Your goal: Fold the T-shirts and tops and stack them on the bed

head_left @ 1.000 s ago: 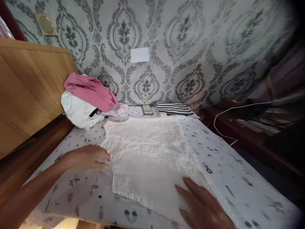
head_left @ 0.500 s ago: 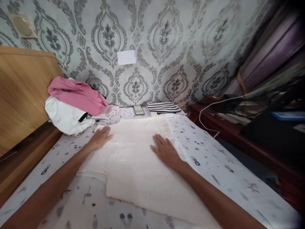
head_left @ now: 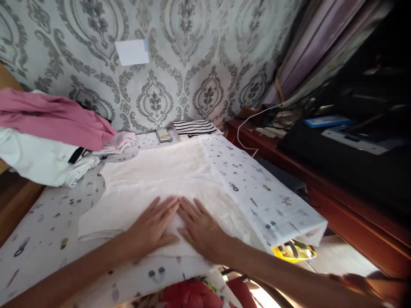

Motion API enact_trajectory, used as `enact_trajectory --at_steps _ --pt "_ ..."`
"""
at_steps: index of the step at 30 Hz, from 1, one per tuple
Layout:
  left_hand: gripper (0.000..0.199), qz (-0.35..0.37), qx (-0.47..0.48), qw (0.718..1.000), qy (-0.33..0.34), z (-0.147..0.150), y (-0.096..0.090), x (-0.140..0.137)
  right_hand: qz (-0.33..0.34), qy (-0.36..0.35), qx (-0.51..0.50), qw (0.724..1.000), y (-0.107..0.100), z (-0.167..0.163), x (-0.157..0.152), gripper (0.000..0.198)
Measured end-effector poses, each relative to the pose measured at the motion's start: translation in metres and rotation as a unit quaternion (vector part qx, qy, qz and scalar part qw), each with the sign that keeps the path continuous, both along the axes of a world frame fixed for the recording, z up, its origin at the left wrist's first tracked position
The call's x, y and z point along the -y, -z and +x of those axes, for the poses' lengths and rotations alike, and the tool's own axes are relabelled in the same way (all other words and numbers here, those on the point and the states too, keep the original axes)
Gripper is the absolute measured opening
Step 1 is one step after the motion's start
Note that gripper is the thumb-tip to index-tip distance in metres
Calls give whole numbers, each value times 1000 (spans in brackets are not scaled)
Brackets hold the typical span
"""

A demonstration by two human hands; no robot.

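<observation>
A thin white garment (head_left: 154, 167) lies spread on the patterned cloth that covers the table. My left hand (head_left: 154, 226) rests flat on its near part, fingers stretched out. Beside it, my right hand (head_left: 202, 231) also presses flat on the fabric, its fingertips meeting those of the left. Neither hand grips the cloth. The forearms hide some of the garment's near edge.
Pink clothing (head_left: 54, 115) and white clothing (head_left: 41, 158) are heaped at the left. Against the wall lie a folded striped cloth (head_left: 195, 128) and a small blurred item (head_left: 165, 134). A white cable (head_left: 239, 132) hangs over the dark red furniture (head_left: 257, 147) at right.
Both hands have come nearer to me and together, from the garment's left and right sides to its near middle. The view has turned right and shows the table's near edge.
</observation>
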State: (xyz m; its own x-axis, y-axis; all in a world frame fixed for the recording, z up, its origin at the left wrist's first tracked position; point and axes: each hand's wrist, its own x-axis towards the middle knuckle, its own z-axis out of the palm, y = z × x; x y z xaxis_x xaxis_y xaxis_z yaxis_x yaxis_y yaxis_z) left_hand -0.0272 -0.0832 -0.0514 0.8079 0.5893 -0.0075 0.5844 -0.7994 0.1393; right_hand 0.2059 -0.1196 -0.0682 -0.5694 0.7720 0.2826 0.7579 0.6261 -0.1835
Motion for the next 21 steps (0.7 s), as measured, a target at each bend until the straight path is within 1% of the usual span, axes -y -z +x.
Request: enact_trajectory --at_steps 2,3,6,8,10,13,15,17,19,21 --pt "76 5 5 999 42 2 3 15 16 7 15 1000 7 22 19 69" --pt "74 8 7 999 48 0 4 18 27 24 23 999 10 37 25 71" --pt "71 13 12 999 41 -7 1 17 58 93 37 993 16 84 34 73" --pt "73 16 22 999 37 -8 0 15 66 126 42 989 19 107 38 72" --pt "74 18 33 999 34 -8 1 15 64 138 43 987 20 119 42 71" --pt "74 15 42 998 33 -8 4 16 55 141 31 988 18 125 40 63" --pt "74 11 40 998 38 -9 6 14 45 146 13 988 12 125 29 51" --pt "72 7 34 999 37 -9 7 6 37 147 -17 988 4 123 10 40" --pt "68 -3 28 999 18 -6 5 -9 29 133 -55 989 -5 117 -19 37" --pt "65 -20 21 999 -22 1 1 -32 11 103 -91 990 -12 107 -54 36"
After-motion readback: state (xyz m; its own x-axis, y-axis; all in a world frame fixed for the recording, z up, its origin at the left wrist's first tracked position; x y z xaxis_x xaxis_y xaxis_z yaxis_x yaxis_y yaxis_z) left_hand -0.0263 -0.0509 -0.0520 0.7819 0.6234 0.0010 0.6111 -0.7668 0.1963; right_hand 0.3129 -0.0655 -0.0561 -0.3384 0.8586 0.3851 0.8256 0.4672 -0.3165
